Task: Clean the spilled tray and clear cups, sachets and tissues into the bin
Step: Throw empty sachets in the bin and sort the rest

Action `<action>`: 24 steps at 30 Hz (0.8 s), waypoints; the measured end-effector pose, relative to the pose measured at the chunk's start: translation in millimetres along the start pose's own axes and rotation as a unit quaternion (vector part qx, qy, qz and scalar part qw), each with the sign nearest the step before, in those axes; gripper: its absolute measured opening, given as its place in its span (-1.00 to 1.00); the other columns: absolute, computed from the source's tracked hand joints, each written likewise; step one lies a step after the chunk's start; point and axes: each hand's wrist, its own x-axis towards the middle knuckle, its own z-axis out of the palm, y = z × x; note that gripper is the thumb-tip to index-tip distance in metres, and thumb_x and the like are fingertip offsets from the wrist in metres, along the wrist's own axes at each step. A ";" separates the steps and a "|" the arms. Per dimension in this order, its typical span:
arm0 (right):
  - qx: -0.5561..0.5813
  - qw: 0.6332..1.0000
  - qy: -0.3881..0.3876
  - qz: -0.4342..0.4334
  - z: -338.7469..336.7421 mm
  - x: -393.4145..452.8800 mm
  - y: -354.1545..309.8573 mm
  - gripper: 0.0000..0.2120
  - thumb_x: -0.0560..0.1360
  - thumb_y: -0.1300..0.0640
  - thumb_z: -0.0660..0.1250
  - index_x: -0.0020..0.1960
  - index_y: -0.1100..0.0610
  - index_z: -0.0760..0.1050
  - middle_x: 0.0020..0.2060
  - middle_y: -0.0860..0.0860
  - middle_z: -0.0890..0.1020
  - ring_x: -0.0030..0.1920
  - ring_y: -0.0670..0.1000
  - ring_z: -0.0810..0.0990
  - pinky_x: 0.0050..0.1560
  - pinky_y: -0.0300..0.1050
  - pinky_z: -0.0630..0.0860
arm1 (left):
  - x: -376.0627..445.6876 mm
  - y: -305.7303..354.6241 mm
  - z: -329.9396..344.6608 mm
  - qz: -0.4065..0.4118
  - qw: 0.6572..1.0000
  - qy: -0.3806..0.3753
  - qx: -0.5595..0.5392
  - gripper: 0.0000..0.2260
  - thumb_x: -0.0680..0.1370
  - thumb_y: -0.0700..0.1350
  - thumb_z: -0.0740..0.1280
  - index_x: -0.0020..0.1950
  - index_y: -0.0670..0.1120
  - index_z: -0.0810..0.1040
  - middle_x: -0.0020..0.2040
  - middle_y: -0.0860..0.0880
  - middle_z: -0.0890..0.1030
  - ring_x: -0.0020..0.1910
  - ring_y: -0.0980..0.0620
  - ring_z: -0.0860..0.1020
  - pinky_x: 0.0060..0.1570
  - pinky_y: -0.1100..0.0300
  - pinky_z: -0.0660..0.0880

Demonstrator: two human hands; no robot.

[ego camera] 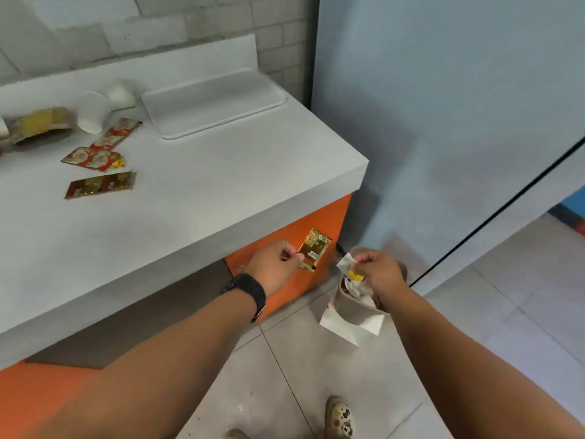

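- Two spotted shoes (340, 418) stand on the tiled floor at the bottom edge.
- The left hand (275, 269), with a black watch (250, 294) on its wrist, has its fingers (289, 250) pinched on a gold sachet (314, 250) held in front of the orange cabinet front.
- The right hand (378, 270) has its fingers closed on a white sachet (348, 267) with a yellow patch, directly above the bin (354, 307).
- The bin stands on the floor just beside the cabinet, with white paper draped over its near rim and rubbish inside.
- On the grey bench (196, 185) lie a brown sachet strip (99, 184) and red sachets (104, 147).
- Farther back lie two tipped white cups (93, 114), a gold wrapper (39, 125) at the left, and the empty white tray (215, 103) near the wall.
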 end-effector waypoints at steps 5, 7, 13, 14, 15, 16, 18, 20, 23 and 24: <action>-0.077 0.991 0.040 0.102 -74.4 68.0 86.1 -0.90 0.46 0.24 0.36 -0.17 0.06 0.60 -0.15 0.07 0.62 -0.03 0.14 0.62 -0.01 -0.01 0.58 | 35.1 11.2 120.0 -0.039 0.997 -0.066 0.014 -0.89 0.54 0.04 0.32 -0.15 0.06 0.49 -0.07 0.10 0.60 -0.07 0.12 0.52 -0.30 0.32 0.31; -0.093 0.991 0.020 0.090 -71.5 71.4 97.7 -0.77 0.51 0.23 0.30 0.14 0.15 0.57 0.13 0.06 0.60 0.18 0.09 0.57 0.17 -0.11 0.51 | 29.0 10.6 120.8 -0.042 0.996 -0.074 0.012 -0.89 0.54 0.04 0.32 -0.16 0.07 0.49 -0.08 0.10 0.59 -0.06 0.11 0.52 -0.25 0.28 0.36; -0.082 0.993 0.006 0.079 -74.3 101.7 122.3 -0.87 0.55 0.24 0.19 -0.08 0.10 0.49 -0.02 0.07 0.62 0.09 0.11 0.59 -0.05 -0.21 0.48 | 58.6 3.1 175.0 -0.062 0.994 -0.081 0.024 -0.87 0.54 -0.01 0.34 -0.16 -0.03 0.51 -0.14 0.03 0.60 -0.09 0.03 0.54 -0.15 0.19 0.43; -0.092 0.992 -0.003 0.083 -73.1 108.3 131.7 -0.90 0.53 0.24 0.20 -0.11 0.09 0.44 -0.01 0.08 0.62 0.07 0.12 0.60 -0.05 -0.20 0.48 | 65.0 4.1 184.8 -0.062 0.994 -0.085 0.030 -0.86 0.54 -0.01 0.34 -0.14 -0.06 0.52 -0.14 0.02 0.60 -0.10 0.02 0.54 -0.15 0.19 0.43; -0.128 0.989 -0.021 0.077 -76.7 112.3 144.8 -0.90 0.52 0.25 0.21 -0.10 0.08 0.44 0.00 0.09 0.62 0.07 0.12 0.60 -0.02 -0.18 0.49 | 74.1 6.1 198.5 -0.064 0.993 -0.095 0.037 -0.86 0.54 -0.01 0.33 -0.12 -0.07 0.53 -0.14 0.01 0.60 -0.10 0.02 0.54 -0.14 0.18 0.44; -0.136 0.987 -0.025 0.080 -78.0 115.9 154.1 -0.89 0.51 0.24 0.23 -0.08 0.06 0.48 0.00 0.09 0.63 0.04 0.11 0.60 0.01 -0.15 0.50 | 81.4 6.6 207.2 -0.068 0.991 -0.102 0.046 -0.85 0.54 -0.01 0.33 -0.11 -0.07 0.53 -0.13 0.01 0.60 -0.10 0.02 0.54 -0.12 0.17 0.45; -0.148 0.987 -0.031 0.062 -81.0 120.2 171.9 -0.87 0.51 0.22 0.28 -0.08 0.00 0.53 -0.08 0.05 0.63 -0.05 0.05 0.58 0.06 -0.10 0.52 | 98.4 8.0 225.6 -0.068 0.990 -0.116 0.052 -0.87 0.55 0.00 0.32 -0.10 -0.04 0.53 -0.09 0.03 0.60 -0.06 0.02 0.54 -0.10 0.16 0.46; -0.189 0.980 -0.045 0.031 -85.1 125.5 187.4 -0.88 0.51 0.21 0.30 -0.09 0.00 0.54 -0.12 0.03 0.62 -0.10 0.02 0.56 0.06 -0.09 0.53 | 113.7 9.4 241.9 -0.064 0.987 -0.133 0.056 -0.93 0.55 -0.03 0.31 -0.04 0.00 0.54 0.00 0.05 0.60 0.01 0.03 0.54 -0.06 0.19 0.44; -0.209 0.976 -0.060 0.028 -88.0 125.0 193.0 -0.92 0.48 0.12 0.31 -0.17 0.00 0.56 -0.15 0.05 0.61 -0.09 0.10 0.61 0.04 -0.05 0.52 | 123.5 13.3 258.0 -0.068 0.980 -0.174 0.070 -0.79 0.58 -0.12 0.28 0.21 -0.01 0.52 0.17 0.03 0.57 0.02 0.09 0.49 -0.07 0.31 0.33; -0.200 0.977 -0.065 0.041 -89.1 126.4 192.9 -0.89 0.47 0.10 0.30 -0.20 0.03 0.57 -0.16 0.08 0.62 -0.06 0.16 0.62 0.05 -0.03 0.51 | 123.6 14.2 259.0 -0.070 0.977 -0.182 0.081 -0.75 0.58 -0.13 0.27 0.26 -0.03 0.50 0.22 0.01 0.56 0.06 0.07 0.50 -0.06 0.32 0.32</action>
